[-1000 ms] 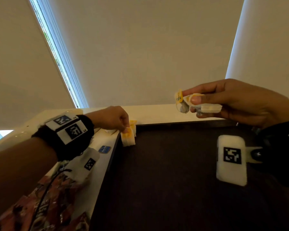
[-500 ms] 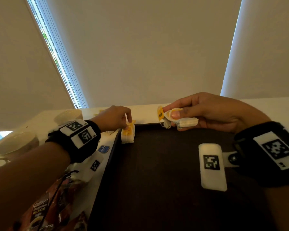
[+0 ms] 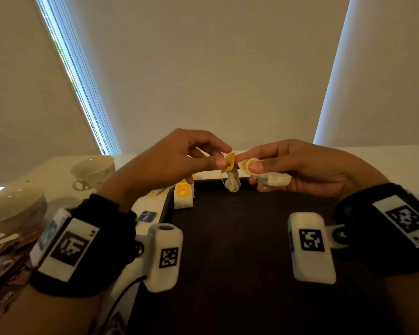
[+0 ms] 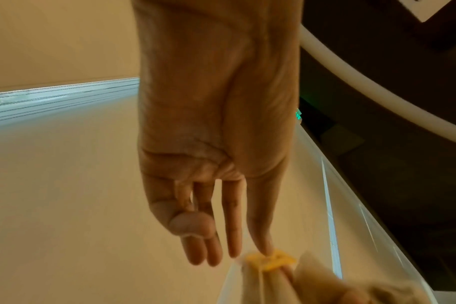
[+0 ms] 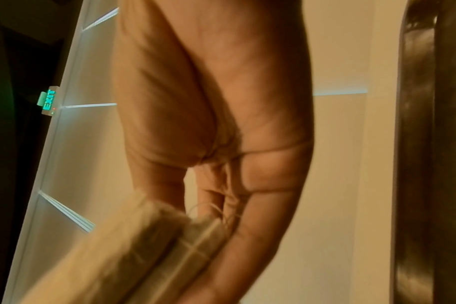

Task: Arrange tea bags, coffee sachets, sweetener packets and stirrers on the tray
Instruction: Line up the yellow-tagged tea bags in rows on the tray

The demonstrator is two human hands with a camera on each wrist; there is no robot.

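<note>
My right hand (image 3: 248, 162) grips a small bundle of white tea bags (image 3: 273, 178) above the far edge of the dark tray (image 3: 228, 250). In the right wrist view the bundle (image 5: 143, 246) lies blurred under the fingers. One tea bag (image 3: 233, 183) dangles from the bundle's left end below its yellow tag (image 3: 229, 163). My left hand (image 3: 224, 157) has come up to that tag. In the left wrist view its thumb tip touches the tag (image 4: 271, 260), with the other fingers straight beside it. Two tea bags (image 3: 183, 197) with yellow tags lie in the tray's far left corner.
Two pale cups (image 3: 92, 170) (image 3: 12, 209) stand on the white table (image 3: 155, 201) left of the tray. A small blue sachet (image 3: 147, 216) lies by the tray's left rim. Dark printed coffee sachets (image 3: 0, 267) are at the lower left. Window blinds rise behind the table.
My left hand has let go of the tea bags in the tray's corner and risen to the right to meet the right hand. The right hand has brought its bundle leftward.
</note>
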